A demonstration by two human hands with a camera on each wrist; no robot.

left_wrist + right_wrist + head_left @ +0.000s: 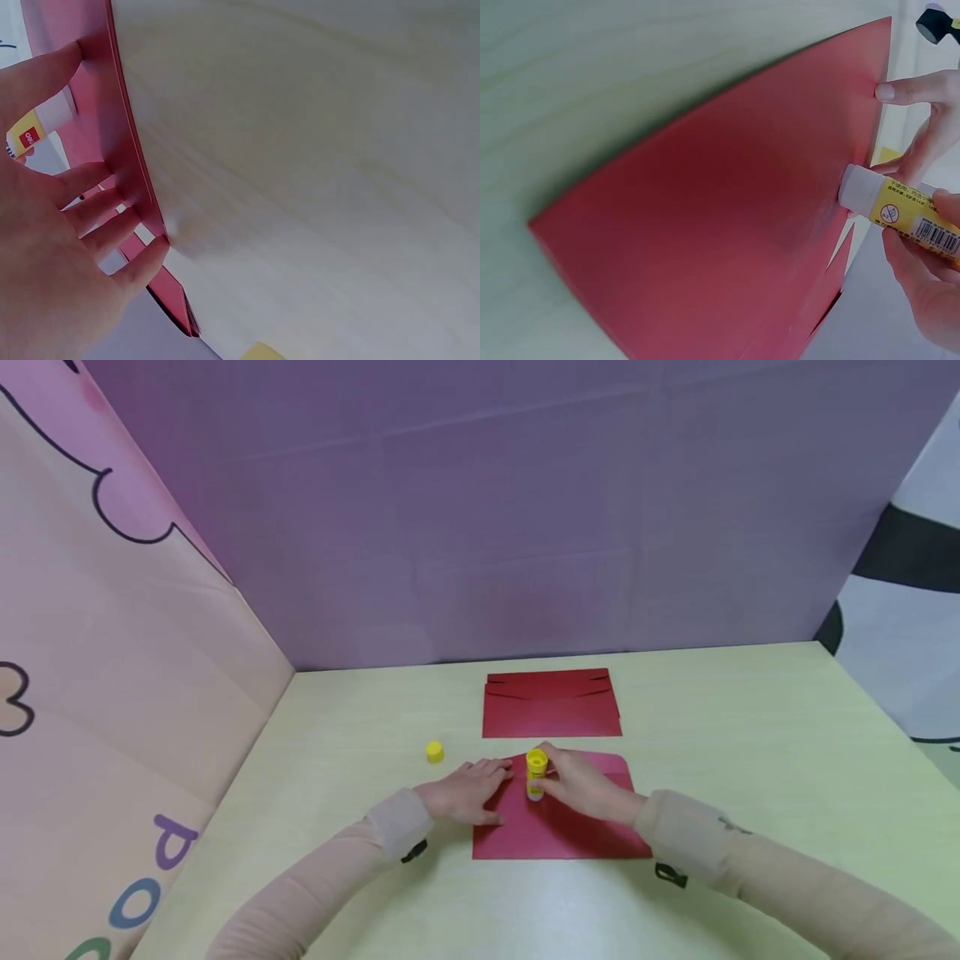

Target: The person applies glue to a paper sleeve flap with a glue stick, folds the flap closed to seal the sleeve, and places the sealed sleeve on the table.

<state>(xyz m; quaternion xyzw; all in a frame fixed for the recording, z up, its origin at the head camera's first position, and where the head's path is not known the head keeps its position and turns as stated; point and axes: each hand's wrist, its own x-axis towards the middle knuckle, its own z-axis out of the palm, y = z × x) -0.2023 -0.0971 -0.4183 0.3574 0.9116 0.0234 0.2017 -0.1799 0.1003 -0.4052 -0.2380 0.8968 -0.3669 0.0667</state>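
Glue stick (536,774): one, yellow with its white end down on the near red envelope, around the upper middle.
Near envelope (577,835): one, lying flat on the table (360,718) between the two hands.
Left hand (468,791): fingers spread, resting on the envelope's left side.
Right hand (581,783): pinching the glue stick between thumb and fingers.
Cap (435,752): one, yellow, off by itself near the left hand.
Back pile (551,718): more red envelopes, just beyond the near one (layered edges, so an exact count's tough, sorry).
Sleeves (315,877): two, pale, one per arm.
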